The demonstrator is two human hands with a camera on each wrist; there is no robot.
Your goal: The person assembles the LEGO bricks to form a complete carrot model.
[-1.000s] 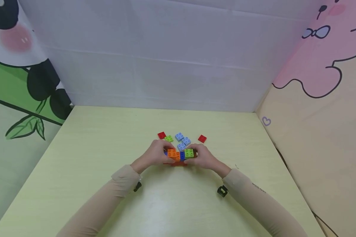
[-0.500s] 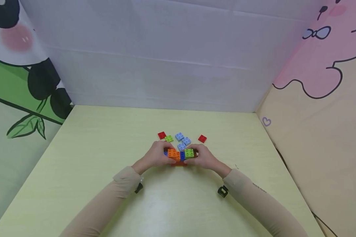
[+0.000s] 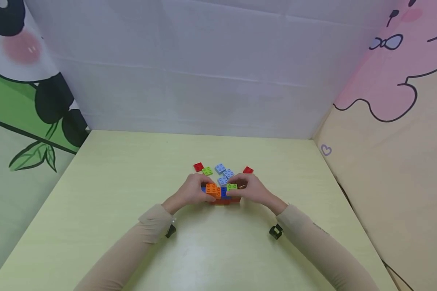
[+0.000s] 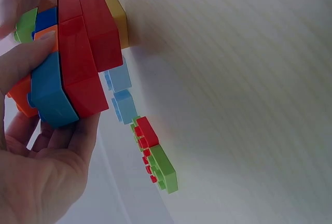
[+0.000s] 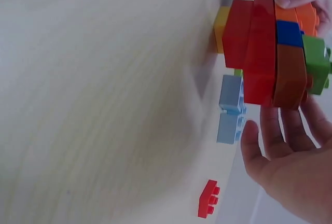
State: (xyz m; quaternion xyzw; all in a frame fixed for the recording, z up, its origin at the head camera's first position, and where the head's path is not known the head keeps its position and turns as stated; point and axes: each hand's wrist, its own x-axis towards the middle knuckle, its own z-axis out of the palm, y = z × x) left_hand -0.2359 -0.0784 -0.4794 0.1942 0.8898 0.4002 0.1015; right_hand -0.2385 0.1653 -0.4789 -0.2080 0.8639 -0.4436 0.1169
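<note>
A stack of toy building bricks stands at the middle of the table: a yellow brick (image 5: 221,29) at the bottom, red bricks (image 4: 80,63) above it, then blue, brown (image 5: 290,73) and orange bricks (image 3: 213,190), with a lime brick (image 3: 232,186) on top at the right. My left hand (image 3: 192,189) grips the left end, thumb pressing the front and fingers behind. At the right end is my right hand (image 3: 254,190), fingers loosely bent beside the brown brick. Its thumb is apart from the bricks in the right wrist view; its fingertips are partly hidden.
Behind the stack lie several light blue bricks (image 3: 220,168), a lime brick (image 3: 207,171) and a red brick (image 3: 198,166). Another red brick (image 3: 248,169) lies to the right. A white cloth wall (image 3: 189,97) borders the table's far edge.
My right hand has loosened from the stack's right end and shifted slightly right and up, uncovering more of the red bricks. My left hand stays in place.
</note>
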